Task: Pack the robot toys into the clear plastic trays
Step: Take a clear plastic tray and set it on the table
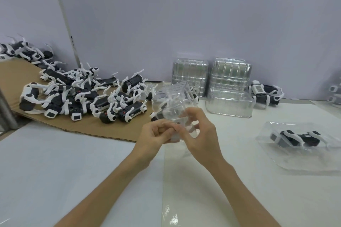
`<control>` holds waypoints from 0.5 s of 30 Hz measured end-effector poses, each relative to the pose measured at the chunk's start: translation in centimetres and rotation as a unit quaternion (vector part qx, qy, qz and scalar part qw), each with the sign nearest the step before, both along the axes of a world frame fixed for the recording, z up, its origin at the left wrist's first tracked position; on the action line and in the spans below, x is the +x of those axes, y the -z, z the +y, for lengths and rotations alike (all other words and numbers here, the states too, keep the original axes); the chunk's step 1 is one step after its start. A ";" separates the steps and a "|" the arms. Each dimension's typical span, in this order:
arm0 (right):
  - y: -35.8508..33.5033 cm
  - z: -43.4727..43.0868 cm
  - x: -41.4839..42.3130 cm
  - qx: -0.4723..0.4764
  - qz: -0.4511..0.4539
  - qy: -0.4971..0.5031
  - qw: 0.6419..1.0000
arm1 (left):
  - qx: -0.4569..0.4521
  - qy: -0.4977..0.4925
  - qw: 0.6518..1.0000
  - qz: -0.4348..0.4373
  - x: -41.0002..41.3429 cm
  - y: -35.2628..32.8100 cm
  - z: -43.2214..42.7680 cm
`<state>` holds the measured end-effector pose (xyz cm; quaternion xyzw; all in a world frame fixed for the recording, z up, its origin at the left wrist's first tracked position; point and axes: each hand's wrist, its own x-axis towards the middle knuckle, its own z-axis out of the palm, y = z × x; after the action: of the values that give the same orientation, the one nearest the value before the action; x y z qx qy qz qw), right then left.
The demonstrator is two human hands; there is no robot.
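- The left hand and the right hand are close together in the middle, above the white table.
- Both hands hold one clear tray up off the table.
- The left hand's fingers are curled and pinch the near edge of the tray.
- The right hand pinches the same edge with thumb and fingers.
- White toy legs show through the tray, maybe from a toy inside it or maybe from one behind; it is hard to tell.
- A big pile of robot toys, black and white, lies on brown cardboard to the left.
- Two stacks of empty trays stand by the wall at the back.
- One more empty tray sits in front of them.
- On the right, a packed toy lies in its clear tray on the table.
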<state>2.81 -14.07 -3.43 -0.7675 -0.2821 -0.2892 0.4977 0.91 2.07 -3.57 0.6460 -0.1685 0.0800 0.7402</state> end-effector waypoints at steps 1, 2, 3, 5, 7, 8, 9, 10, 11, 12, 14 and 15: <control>0.1 0.0 0.1 -0.010 0.001 0.007 1.000 | -0.008 -0.009 1.000 0.003 0.1 0.0 0.1; 0.2 0.1 0.1 -0.015 -0.002 0.015 1.000 | -0.012 -0.015 1.000 0.004 0.2 0.0 0.1; 0.3 0.1 0.2 -0.017 -0.005 0.020 1.000 | -0.014 -0.014 1.000 0.004 0.2 0.1 0.2; 0.3 0.0 0.2 -0.015 -0.011 0.022 1.000 | -0.016 -0.014 1.000 0.002 0.2 0.1 0.2; 0.3 0.0 0.2 -0.018 -0.011 0.019 1.000 | -0.028 -0.007 1.000 0.008 0.2 -0.1 0.2; 0.3 0.0 0.2 -0.023 -0.008 0.018 1.000 | -0.033 -0.001 0.999 0.012 0.1 -0.1 0.2; 0.4 0.1 0.2 -0.028 -0.007 0.016 0.999 | -0.036 0.003 0.999 0.018 0.1 -0.2 0.2; 0.3 0.1 0.1 -0.031 -0.008 0.015 0.999 | -0.038 0.004 0.999 0.023 0.1 -0.2 0.2; 0.3 0.2 0.0 -0.032 -0.011 0.013 0.999 | -0.038 0.001 0.999 0.027 0.1 -0.2 0.2; 0.2 0.2 0.0 -0.032 -0.015 0.011 0.999 | -0.039 -0.004 0.999 0.031 0.2 -0.2 0.3; 0.1 0.3 -0.1 -0.028 -0.020 0.003 0.999 | -0.036 -0.020 0.999 0.036 0.2 -0.1 0.3; 0.0 0.4 -0.1 -0.026 -0.020 0.000 0.999 | -0.034 -0.028 0.998 0.038 0.1 -0.2 0.2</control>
<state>2.66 -13.72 -3.47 -0.7741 -0.2995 -0.2973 0.4719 1.03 2.29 -3.38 0.6274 -0.1191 0.0820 0.7652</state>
